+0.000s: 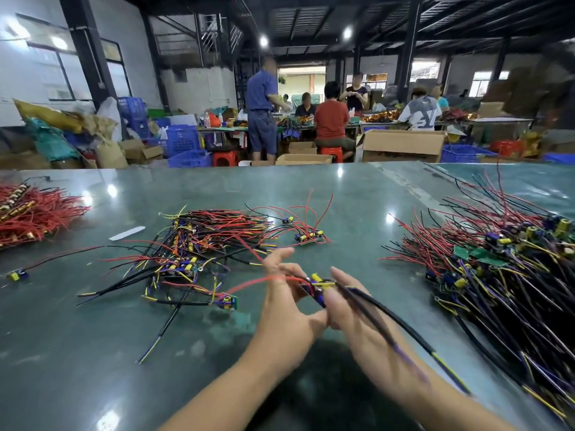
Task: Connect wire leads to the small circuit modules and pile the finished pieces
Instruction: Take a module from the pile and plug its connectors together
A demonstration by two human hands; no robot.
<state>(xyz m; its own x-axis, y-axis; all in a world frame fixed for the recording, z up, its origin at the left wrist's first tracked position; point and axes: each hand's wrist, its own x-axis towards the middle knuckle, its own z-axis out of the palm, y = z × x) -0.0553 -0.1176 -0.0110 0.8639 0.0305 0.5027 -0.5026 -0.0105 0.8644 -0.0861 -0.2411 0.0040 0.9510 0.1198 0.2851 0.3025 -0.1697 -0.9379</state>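
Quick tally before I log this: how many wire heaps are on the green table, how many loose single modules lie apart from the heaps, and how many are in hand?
Wire heaps: 4, far left, centre, small one behind, right
Loose single modules: 2, left edge, near centre
Module in hand: 1, held by left hand and right hand
Total: 7

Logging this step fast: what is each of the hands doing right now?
Left hand: closed on the small circuit module, pinching it.
Right hand: closed on the same module, black wire lead running over its palm.
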